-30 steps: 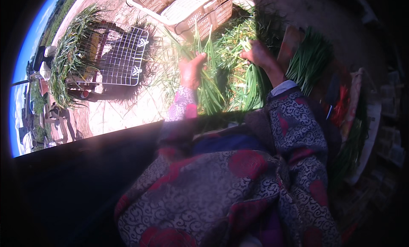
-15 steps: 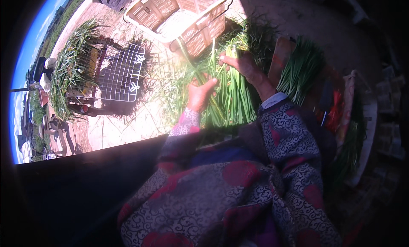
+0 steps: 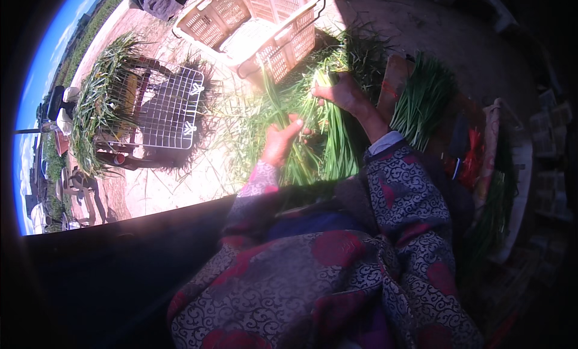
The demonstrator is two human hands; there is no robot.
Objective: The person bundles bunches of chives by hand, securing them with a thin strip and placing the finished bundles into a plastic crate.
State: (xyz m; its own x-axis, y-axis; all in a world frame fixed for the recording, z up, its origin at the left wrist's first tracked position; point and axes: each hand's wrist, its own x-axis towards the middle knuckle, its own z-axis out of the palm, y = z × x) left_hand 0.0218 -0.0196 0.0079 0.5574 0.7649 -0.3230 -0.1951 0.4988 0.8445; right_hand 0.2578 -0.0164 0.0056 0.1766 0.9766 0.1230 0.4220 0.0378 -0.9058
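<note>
Bare R hand (image 3: 349, 95) is closed round the pale ends of a thick bundle of long green stalks (image 3: 339, 147), leaves hanging toward the lap; bare L hand (image 3: 280, 143), just beside it, has thumb up & fingers curled on a few loose thin green strands (image 3: 272, 96), exact grip part-lost in glare. Step in hand looks like sorting/cleaning the bundle, prob. mid-way; next move calls for a firm R grip, w/ L hand drawing scraps clear w/o snapping good stalks. Below & beyond the hands: 1 messy heap of loose green leaf trimmings (image 3: 367, 51). Farther out, 1 cream perforated plastic crate (image 3: 280, 55) w/ dark wire handles; to the R, 1 neat dark-green bunch of stalks (image 3: 424, 90) by a reddish flat board (image 3: 392, 78), plus some bright-red thin stuff (image 3: 472, 156), pcs. uncountable. Well off L, 1 white wire grid rack (image 3: 174, 108) & 1 shaggy pile of long grassy leaves (image 3: 102, 108). Count: 2 hands, 1 held bundle, 1 neat bunch near R arm, 1 crate, 1 rack; single stalks too many/blurred to count
</note>
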